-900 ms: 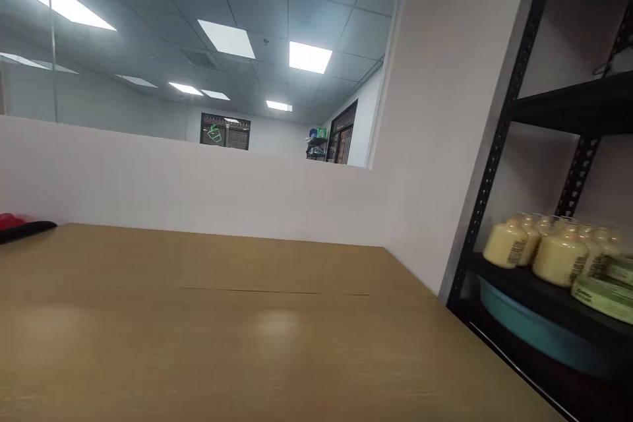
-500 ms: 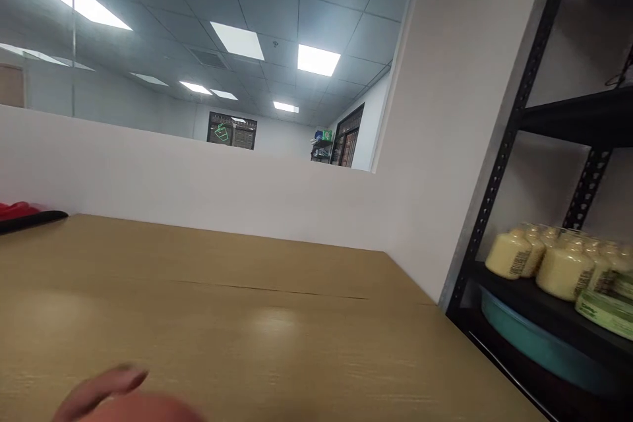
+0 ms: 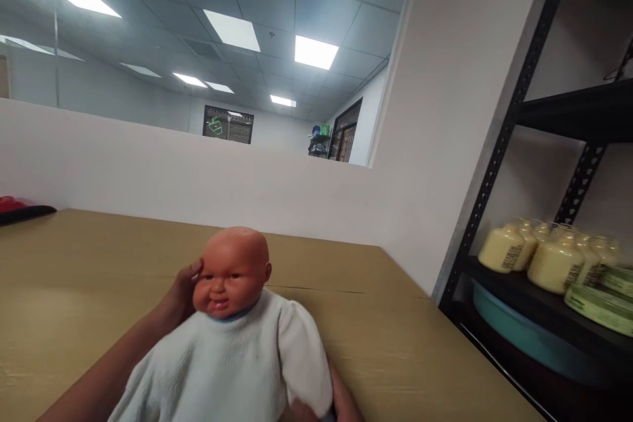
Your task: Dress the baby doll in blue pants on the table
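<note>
A baby doll (image 3: 232, 349) with a bald head and a white fleece top is held face up over the table, its lower body cut off by the bottom edge. My left hand (image 3: 188, 282) cradles the side of its head; the thumb shows by the temple and the other fingers are hidden behind. At the lower right my right hand (image 3: 342, 394) grips the doll's side near the end of its sleeve, mostly covered by the doll and the frame edge.
The wooden table (image 3: 395, 336) meets a white wall with a window. On the right, a black shelf rack (image 3: 487, 211) holds yellow bottles (image 3: 556, 267), green round tubs (image 3: 601, 306) and a teal basin (image 3: 529, 330). A red item (image 3: 10, 203) lies at the far left.
The doll has come up from below into view, held in both my hands. Earlier only a blurred part showed at the bottom left. The view has shifted slightly.
</note>
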Demonstrator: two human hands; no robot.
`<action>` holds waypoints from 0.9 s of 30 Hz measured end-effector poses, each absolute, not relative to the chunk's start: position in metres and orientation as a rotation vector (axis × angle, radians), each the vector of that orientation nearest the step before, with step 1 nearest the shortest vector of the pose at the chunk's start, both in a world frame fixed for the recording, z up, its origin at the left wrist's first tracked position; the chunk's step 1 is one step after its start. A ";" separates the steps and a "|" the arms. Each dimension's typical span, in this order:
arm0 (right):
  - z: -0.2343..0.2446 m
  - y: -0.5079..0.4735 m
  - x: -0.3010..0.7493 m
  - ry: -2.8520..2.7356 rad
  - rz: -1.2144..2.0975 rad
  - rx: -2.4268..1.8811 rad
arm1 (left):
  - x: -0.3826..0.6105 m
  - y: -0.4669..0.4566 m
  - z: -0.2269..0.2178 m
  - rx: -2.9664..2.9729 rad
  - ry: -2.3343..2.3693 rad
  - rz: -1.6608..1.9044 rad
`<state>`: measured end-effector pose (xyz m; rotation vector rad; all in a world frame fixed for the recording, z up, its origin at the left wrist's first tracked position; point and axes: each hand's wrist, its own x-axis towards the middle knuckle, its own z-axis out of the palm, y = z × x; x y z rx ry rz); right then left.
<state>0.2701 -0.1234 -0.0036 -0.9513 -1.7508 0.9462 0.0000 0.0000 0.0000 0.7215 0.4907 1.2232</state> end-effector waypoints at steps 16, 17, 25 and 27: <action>-0.095 0.046 0.332 -1.513 0.801 -1.152 | 0.027 0.152 -0.035 1.015 0.419 0.940; -0.101 0.058 0.332 -1.527 0.791 -1.140 | 0.028 0.163 -0.038 1.024 0.406 0.928; -0.150 0.111 0.344 -1.531 0.768 -1.274 | 0.032 0.228 -0.063 1.033 0.435 0.751; -0.156 0.110 0.345 -1.521 0.745 -1.299 | 0.034 0.236 -0.073 1.022 0.464 0.718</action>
